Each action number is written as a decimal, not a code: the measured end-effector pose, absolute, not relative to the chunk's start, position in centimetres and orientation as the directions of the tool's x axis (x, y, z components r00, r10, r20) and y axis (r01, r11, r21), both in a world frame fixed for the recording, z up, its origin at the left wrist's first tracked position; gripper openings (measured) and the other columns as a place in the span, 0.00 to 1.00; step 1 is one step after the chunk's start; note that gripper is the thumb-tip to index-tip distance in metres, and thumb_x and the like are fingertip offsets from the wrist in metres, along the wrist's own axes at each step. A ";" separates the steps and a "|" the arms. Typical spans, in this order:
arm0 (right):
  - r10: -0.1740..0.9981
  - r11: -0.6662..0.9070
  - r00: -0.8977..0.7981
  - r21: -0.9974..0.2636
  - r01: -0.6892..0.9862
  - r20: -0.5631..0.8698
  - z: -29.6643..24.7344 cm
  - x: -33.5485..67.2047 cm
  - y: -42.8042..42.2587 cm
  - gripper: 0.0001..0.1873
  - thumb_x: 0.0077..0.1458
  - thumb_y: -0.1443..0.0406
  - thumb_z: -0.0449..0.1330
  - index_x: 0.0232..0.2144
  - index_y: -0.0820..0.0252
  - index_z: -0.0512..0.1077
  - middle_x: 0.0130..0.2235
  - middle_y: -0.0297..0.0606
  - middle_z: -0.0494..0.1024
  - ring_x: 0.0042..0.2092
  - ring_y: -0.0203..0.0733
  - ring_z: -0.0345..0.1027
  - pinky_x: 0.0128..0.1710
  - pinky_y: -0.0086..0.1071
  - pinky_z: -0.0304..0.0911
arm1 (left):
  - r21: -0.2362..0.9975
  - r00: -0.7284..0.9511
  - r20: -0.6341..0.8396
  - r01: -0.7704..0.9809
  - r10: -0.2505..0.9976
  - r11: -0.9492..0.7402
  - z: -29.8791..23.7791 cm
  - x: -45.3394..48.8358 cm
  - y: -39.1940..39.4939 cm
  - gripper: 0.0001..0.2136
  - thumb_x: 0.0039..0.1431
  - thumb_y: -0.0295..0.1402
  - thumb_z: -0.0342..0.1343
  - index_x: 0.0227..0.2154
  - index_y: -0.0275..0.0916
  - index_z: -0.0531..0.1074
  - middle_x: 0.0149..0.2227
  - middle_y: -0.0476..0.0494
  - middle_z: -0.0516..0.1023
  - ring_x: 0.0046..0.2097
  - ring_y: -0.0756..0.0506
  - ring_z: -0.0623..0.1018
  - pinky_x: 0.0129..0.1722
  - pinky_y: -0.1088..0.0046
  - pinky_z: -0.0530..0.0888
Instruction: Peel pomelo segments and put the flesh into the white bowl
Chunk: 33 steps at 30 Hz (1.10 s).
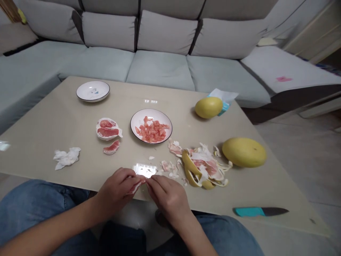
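Observation:
Both hands meet at the near edge of a beige table [48,124]. My left hand [117,190] is closed around a pink pomelo segment [137,185]. My right hand [166,193] pinches the same segment's white skin with its fingertips. Beyond them a white plate [135,121] holds several pink flesh pieces [152,131]. Left of it lie a partly peeled pomelo chunk [108,128] and one loose segment [112,147]. A heap of yellow peel and membrane [202,167] sits right of my hands.
Two whole yellow pomelos [244,152] [209,107] rest on the right. A knife with a teal handle [259,212] lies near the front right edge. An empty plate [93,91] stands far left, a crumpled tissue [66,157] nearer. A grey sofa [160,46] wraps behind.

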State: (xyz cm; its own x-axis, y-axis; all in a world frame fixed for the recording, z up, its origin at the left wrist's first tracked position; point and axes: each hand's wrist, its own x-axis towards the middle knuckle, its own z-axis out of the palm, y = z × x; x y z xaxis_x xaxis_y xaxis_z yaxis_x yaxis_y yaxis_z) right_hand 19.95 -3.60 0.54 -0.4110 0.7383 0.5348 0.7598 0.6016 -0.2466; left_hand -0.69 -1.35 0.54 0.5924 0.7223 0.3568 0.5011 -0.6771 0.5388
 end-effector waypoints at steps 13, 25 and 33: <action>0.807 0.519 -0.254 -0.434 0.737 0.533 -0.4 19.2 -3.5 0.08 0.56 0.73 0.54 0.31 0.59 0.71 0.29 0.39 0.76 0.31 0.40 0.71 0.31 0.31 0.67 | 0.525 0.599 0.403 0.467 0.691 -0.711 0.7 -0.5 -1.3 0.17 0.59 0.22 0.54 0.51 0.42 0.70 0.41 0.43 0.75 0.42 0.46 0.75 0.43 0.69 0.75; 0.926 0.363 -0.061 -0.834 0.416 0.372 1.6 20.2 -3.0 0.11 0.58 0.71 0.56 0.36 0.56 0.77 0.35 0.39 0.79 0.35 0.40 0.73 0.33 0.32 0.70 | 0.878 0.406 0.113 0.386 0.907 -0.282 1.5 -1.0 -0.2 0.10 0.54 0.30 0.62 0.40 0.43 0.78 0.38 0.44 0.78 0.41 0.45 0.79 0.40 0.70 0.77; 0.959 0.252 0.034 -0.900 0.355 0.282 1.8 19.5 -3.1 0.07 0.56 0.69 0.58 0.34 0.58 0.77 0.30 0.38 0.77 0.29 0.37 0.70 0.26 0.28 0.68 | 0.964 0.366 -0.220 0.221 0.904 0.146 1.1 -0.9 0.4 0.13 0.53 0.37 0.63 0.40 0.37 0.76 0.41 0.39 0.81 0.43 0.41 0.79 0.41 0.65 0.77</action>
State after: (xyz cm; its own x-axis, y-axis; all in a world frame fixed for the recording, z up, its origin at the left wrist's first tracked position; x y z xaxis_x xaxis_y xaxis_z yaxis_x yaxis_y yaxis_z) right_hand 19.52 -3.10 1.80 0.0343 0.9588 0.2820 0.3552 0.2520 -0.9002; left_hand -0.90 0.44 1.15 0.3658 0.9043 -0.2202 0.2208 0.1456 0.9644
